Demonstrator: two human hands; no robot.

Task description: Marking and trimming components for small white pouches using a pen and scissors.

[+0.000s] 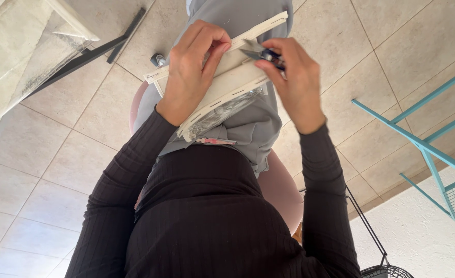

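Left hand [194, 62] grips the cream fabric strip [227, 85], right hand [289, 77] pinches small scissors [266, 54] — a slip could nick the fabric.

Teal metal rack [423, 146], pink chair [281, 188], tiled floor [42, 149]

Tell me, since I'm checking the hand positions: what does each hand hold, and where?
The left hand clasps the cream fabric strip across its middle. The right hand pinches a small dark tool at the strip's upper edge.
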